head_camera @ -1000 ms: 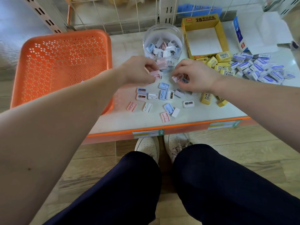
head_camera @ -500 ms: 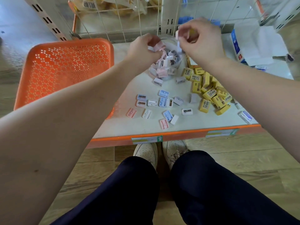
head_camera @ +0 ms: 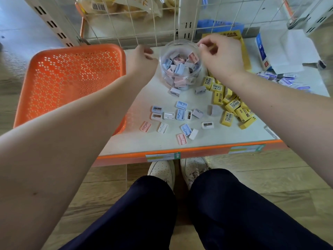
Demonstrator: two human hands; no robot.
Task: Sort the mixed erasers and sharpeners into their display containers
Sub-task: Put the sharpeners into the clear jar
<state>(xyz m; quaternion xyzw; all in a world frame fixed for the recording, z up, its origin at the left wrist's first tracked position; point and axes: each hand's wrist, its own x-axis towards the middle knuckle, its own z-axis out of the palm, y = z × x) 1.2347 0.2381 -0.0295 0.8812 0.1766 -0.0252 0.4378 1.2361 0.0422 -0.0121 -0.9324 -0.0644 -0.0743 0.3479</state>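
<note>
A clear plastic jar point(head_camera: 163, 71) stands at the back of the white shelf point(head_camera: 137, 139), more than half full of pink, blue and grey sharpeners point(head_camera: 180, 69). My left hand point(head_camera: 142, 59) hovers just left of the jar's rim, its fingers loosely curled and nothing visible in them. My right hand point(head_camera: 220, 55) is at the rim's right side with its fingertips drawn together; I see nothing between them. Several loose sharpeners point(head_camera: 180, 114) lie scattered in front of the jar. A heap of yellow erasers point(head_camera: 232, 105) lies to the right, under my right forearm.
An orange perforated basket point(head_camera: 72, 78) fills the shelf's left side. Behind my right hand is a yellow display box point(head_camera: 244, 51); beyond it, a white and blue box point(head_camera: 281, 51) and blue-labelled erasers point(head_camera: 286, 81). A wire grid point(head_camera: 153, 20) backs the shelf. Its orange front edge point(head_camera: 198, 153) is near my knees.
Both hands rose from the shelf carrying sharpeners to above the jar. They now sit apart at either side of the rim, and the sharpeners they held are no longer visible in them.
</note>
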